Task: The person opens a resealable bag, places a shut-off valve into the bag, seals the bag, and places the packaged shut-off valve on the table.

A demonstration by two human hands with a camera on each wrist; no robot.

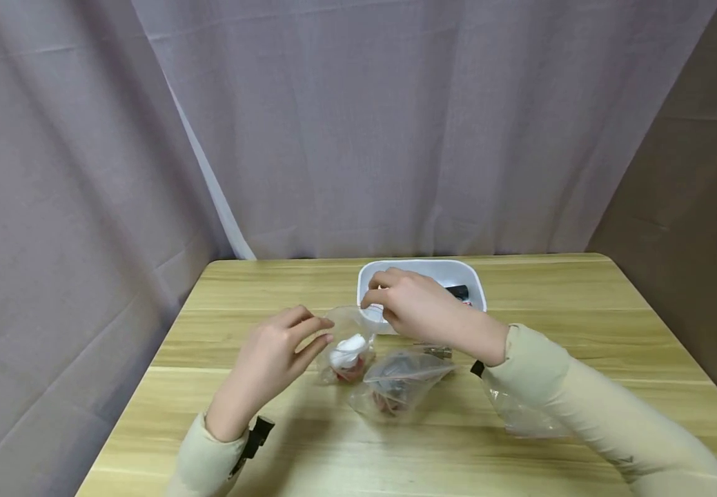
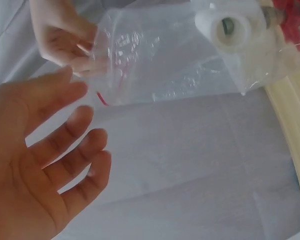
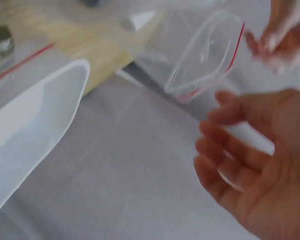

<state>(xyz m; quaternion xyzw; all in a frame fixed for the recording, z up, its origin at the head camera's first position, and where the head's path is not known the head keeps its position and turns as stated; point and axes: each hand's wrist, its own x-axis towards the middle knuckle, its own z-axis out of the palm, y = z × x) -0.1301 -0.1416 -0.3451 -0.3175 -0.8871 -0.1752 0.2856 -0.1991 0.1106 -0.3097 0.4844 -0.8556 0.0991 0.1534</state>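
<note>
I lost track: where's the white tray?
In the head view, right of centre, the tray sits near the far edge of the table, partly hidden by the right hand.

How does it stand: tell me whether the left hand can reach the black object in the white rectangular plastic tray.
Probably not directly: in the head view the right hand lies between the left hand and the black object.

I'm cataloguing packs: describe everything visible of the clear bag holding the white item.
The clear bag looks like thin, glossy plastic, with a red line by its mouth. Inside, at its lower end, are a white item with a round opening and something red. The head view shows it beside a bag with grey contents, over the table. The left hand and right hand are near its mouth; contact is unclear.
</note>
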